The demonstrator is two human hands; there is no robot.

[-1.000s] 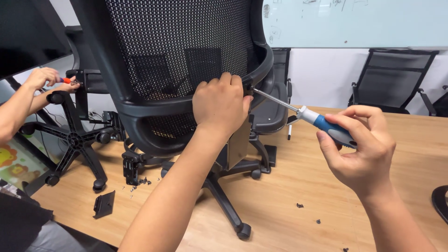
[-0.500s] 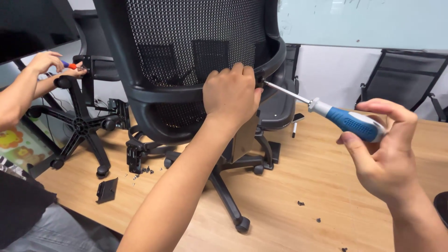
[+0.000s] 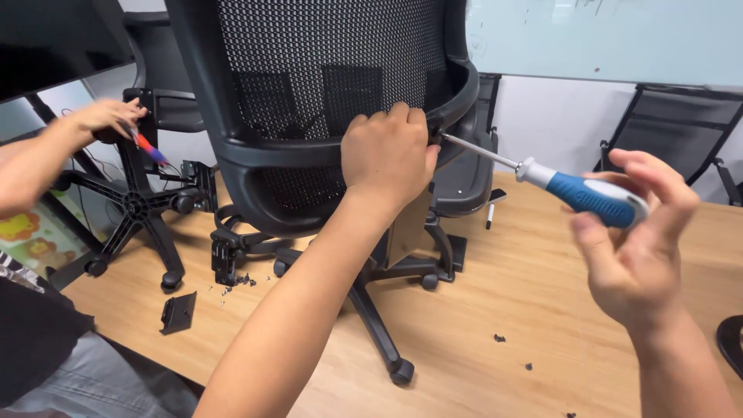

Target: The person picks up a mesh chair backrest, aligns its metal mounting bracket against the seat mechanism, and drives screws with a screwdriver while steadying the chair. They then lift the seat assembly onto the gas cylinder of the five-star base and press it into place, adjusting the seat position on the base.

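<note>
Left hand fingers are gripping the chair frame rim. Right hand fingers are closing around one screwdriver, tip meeting that frame's right edge. Two chair bases are sitting on the counter.

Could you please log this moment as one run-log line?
left hand: grips chair back | right hand: holds screwdriver, tip at chair rim | co-worker's hand: at second chair base
</note>
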